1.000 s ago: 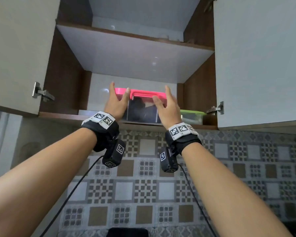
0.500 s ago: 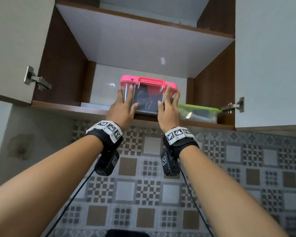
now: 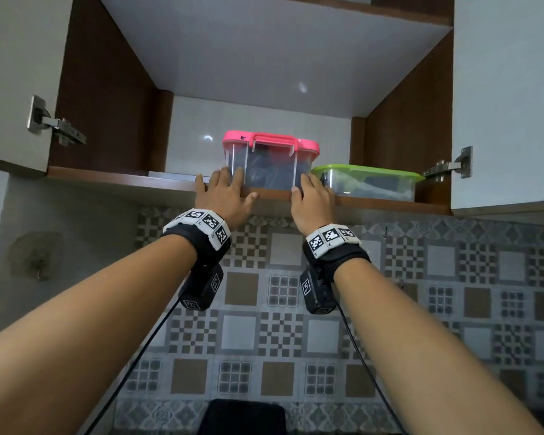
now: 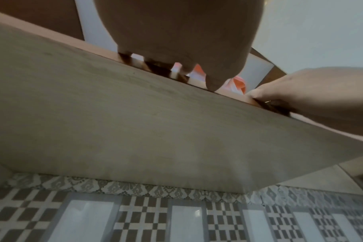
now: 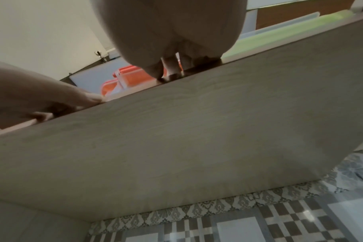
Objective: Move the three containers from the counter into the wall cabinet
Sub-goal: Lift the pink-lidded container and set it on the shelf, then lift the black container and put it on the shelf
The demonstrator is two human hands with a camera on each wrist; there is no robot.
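Note:
A clear container with a pink lid and handle [image 3: 270, 161] stands on the wall cabinet's lower shelf [image 3: 107, 179], close to the front edge. Right beside it lies a flat clear container with a green lid [image 3: 368, 182]. My left hand [image 3: 223, 185] rests on the shelf edge, its straight fingers touching the pink container's lower left corner. My right hand [image 3: 311, 191] does the same at the lower right corner. The wrist views look up from under the shelf: left hand [image 4: 168, 68], right hand [image 5: 172, 67], pink lid [image 5: 122, 77], green lid [image 5: 280, 32].
Both cabinet doors stand open: left door [image 3: 13, 73] and right door [image 3: 509, 105], with hinges showing. An upper shelf [image 3: 264, 58] roofs the compartment. A flat pale edge [image 3: 176, 175] lies on the shelf's left part. Patterned wall tiles [image 3: 296, 324] fill the space below.
The pink-lidded container went from held at the cabinet opening to standing on the shelf. Both hands slid down its sides to its base at the shelf edge.

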